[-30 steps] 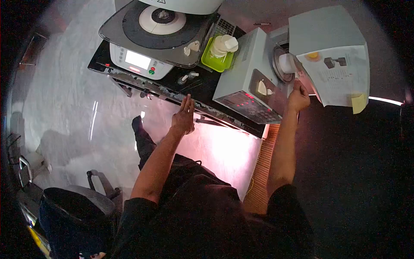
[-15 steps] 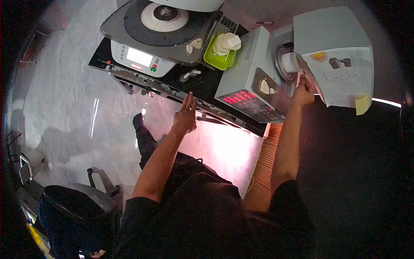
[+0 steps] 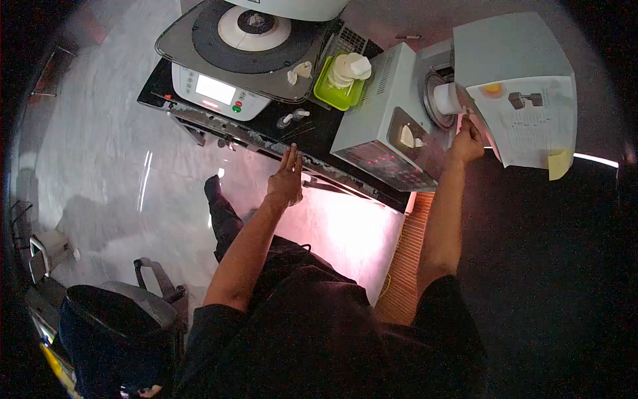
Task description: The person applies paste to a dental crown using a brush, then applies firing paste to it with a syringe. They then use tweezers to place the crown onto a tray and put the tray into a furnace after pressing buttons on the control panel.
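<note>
My left hand [image 3: 286, 178] rests at the front edge of the black worktop [image 3: 319, 136] with its fingers stretched out, holding nothing. On the right, my right hand [image 3: 469, 141] has its fingers pinched together just below a white cylinder [image 3: 448, 98]. What the pinch holds, if anything, is too small to make out. The cylinder sits against a round metal plate [image 3: 436, 93] on the side of a grey box-shaped machine [image 3: 375, 90]. That machine's front panel [image 3: 382, 161] carries red lights. White pieces [image 3: 407, 137] lie on its dark lower part.
A green tray [image 3: 344, 100] with white discs [image 3: 345, 70] stands left of the machine. Further left is a device with a lit screen [image 3: 214, 89] and a round dark plate [image 3: 206, 30]. A printed sheet [image 3: 528, 123] hangs at the right. A black chair [image 3: 119, 319] is at lower left.
The bright red digits on the machine's panel have dimmed to a few small lights. Both hands stay nearly in place; the right fingers shift slightly.
</note>
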The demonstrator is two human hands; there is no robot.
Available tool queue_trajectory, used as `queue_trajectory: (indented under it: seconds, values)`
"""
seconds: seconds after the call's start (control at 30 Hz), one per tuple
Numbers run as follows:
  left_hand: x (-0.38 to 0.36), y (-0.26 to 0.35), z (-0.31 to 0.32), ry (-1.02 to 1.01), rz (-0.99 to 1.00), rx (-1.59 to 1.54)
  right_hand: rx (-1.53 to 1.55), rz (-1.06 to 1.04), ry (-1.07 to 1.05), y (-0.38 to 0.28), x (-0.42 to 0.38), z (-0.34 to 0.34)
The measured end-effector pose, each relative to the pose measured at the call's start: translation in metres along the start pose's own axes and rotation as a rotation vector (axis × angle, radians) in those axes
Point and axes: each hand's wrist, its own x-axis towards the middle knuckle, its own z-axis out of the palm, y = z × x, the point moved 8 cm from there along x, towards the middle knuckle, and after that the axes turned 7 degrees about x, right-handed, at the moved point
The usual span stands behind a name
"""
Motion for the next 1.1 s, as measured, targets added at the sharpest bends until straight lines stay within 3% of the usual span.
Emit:
queue_trajectory:
  seconds: [0.13, 0.33, 0.43, 0.53, 0.83, 0.93, 1.1]
  values:
    - [-0.001, 0.0, -0.002, 0.046, 0.026, -0.007, 0.069, 0.014, -0.021, 0.001, 0.002, 0.002]
    - [0.0, 0.001, 0.0, 0.029, 0.022, -0.007, -0.062, -0.038, -0.028, -0.01, 0.005, 0.002]
    - [0.002, 0.0, 0.001, 0.002, 0.0, 0.001, 0.086, 0.033, -0.057, 0.003, 0.008, 0.008]
    - [0.002, 0.0, 0.002, 0.022, 0.007, 0.004, 0.109, -0.088, -0.047, 0.016, 0.017, 0.011]
    - [0.002, 0.001, 0.001, 0.014, 0.012, 0.012, 0.148, 0.016, -0.141, 0.015, 0.019, 0.019]
    - [0.003, 0.001, 0.004, 0.076, 0.028, 0.025, 0.31, 0.063, -0.171, -0.012, 0.001, 0.018]
    - [0.001, 0.001, 0.002, 0.021, 0.016, -0.014, 0.214, 0.019, -0.165, -0.011, 0.01, 0.021]
